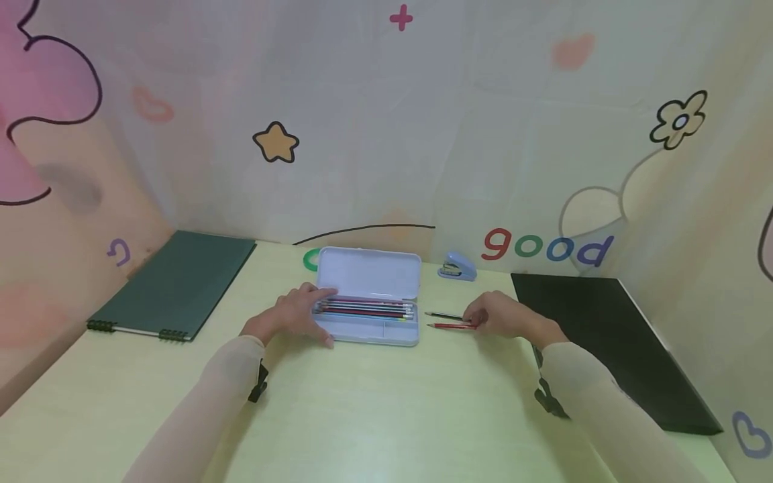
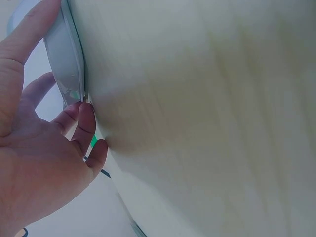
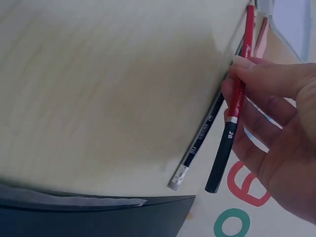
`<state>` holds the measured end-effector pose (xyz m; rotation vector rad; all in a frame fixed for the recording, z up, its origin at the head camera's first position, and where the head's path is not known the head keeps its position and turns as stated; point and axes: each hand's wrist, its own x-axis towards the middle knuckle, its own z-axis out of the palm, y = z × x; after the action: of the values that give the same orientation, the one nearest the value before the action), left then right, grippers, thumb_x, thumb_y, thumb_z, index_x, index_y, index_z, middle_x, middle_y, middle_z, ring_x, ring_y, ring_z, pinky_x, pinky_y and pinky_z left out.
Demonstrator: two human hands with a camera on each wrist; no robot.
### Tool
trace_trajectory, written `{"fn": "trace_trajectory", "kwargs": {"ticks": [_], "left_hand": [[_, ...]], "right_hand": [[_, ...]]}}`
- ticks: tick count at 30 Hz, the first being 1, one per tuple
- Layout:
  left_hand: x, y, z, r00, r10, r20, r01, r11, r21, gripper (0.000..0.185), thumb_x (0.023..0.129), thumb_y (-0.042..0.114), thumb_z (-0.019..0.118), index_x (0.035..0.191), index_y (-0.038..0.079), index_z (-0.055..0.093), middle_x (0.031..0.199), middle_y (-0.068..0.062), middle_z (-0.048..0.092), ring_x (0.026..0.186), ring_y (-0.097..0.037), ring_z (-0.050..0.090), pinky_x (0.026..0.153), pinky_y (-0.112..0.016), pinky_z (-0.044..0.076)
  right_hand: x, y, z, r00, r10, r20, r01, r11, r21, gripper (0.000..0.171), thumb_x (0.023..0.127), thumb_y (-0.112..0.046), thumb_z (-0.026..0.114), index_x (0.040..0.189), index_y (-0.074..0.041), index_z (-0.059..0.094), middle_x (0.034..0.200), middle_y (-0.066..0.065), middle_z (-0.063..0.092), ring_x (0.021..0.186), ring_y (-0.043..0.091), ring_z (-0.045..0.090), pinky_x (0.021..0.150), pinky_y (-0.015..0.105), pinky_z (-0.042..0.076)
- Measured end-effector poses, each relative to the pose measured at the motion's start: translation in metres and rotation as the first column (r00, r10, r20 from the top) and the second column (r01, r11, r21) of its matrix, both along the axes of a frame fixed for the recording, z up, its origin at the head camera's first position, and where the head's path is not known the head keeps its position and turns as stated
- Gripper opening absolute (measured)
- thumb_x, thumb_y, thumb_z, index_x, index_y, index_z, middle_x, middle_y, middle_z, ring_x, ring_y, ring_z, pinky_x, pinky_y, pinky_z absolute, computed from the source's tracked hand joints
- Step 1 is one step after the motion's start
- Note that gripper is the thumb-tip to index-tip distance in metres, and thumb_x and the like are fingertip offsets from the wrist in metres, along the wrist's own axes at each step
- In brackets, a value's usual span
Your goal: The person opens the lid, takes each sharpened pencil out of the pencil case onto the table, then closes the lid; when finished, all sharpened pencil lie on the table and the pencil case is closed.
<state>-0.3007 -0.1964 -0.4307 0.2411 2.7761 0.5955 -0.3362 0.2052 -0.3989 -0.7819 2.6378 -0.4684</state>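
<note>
Nearest, two sleeved forearms reach over the pale desk.

Right hand: fingertips pinch the red pencil near its dark rear end; its point faces the case. By judgement light, stiff, smooth-lacquered and apt to roll, the lead tip brittle; best taken mid-shaft or toward the rear, as here. A dark pencil lies just beside it on the desk, ungripped.

Left hand: fingers spread and fairly straight, resting on the left end of the pencil case, thumb along its front edge.

Pencil case: light blue, hard-shelled, lid standing open at the back. Rear compartment holds a row of pencils lying lengthwise; front compartments appear unfilled.

Farther out: green spiral notebook at left, black folder at right, small blue stapler behind the case, then a printed cartoon backdrop.
</note>
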Motion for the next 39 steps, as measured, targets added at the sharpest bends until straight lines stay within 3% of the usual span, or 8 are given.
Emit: {"fn": "trace_trajectory", "kwargs": {"ticks": [12, 24, 39], "left_hand": [[-0.001, 0.000, 0.002, 1.000, 0.010, 0.024, -0.010, 1.000, 0.005, 0.102, 0.070, 0.049, 0.088, 0.156, 0.028, 0.035, 0.148, -0.018, 0.037, 0.131, -0.041, 0.037, 0.107, -0.062, 0.039], [-0.002, 0.000, 0.000, 1.000, -0.002, 0.021, 0.002, 1.000, -0.002, 0.102, 0.071, 0.050, 0.087, 0.156, 0.028, 0.035, 0.147, -0.018, 0.037, 0.130, -0.041, 0.038, 0.107, -0.061, 0.039], [-0.002, 0.000, 0.001, 1.000, 0.002, 0.017, -0.002, 1.000, 0.000, 0.102, 0.070, 0.049, 0.088, 0.155, 0.027, 0.036, 0.146, -0.018, 0.038, 0.129, -0.040, 0.039, 0.106, -0.060, 0.039]], "right_hand": [[0.010, -0.001, -0.009, 0.983, -0.030, -0.180, 0.029, 1.000, -0.004, 0.025, 0.087, 0.001, 0.071, 0.111, -0.005, 0.075, 0.102, 0.007, 0.074, 0.092, 0.024, 0.062, 0.097, 0.049, 0.053], [0.007, 0.006, -0.022, 0.970, -0.080, -0.231, 0.085, 0.996, 0.011, 0.022, 0.088, -0.004, 0.073, 0.109, -0.007, 0.074, 0.094, 0.005, 0.072, 0.086, 0.021, 0.061, 0.092, 0.046, 0.055], [0.004, 0.008, -0.017, 0.965, -0.103, -0.243, 0.107, 0.994, 0.007, 0.025, 0.087, -0.006, 0.075, 0.112, -0.005, 0.072, 0.092, 0.006, 0.071, 0.084, 0.021, 0.060, 0.087, 0.043, 0.056]]}}
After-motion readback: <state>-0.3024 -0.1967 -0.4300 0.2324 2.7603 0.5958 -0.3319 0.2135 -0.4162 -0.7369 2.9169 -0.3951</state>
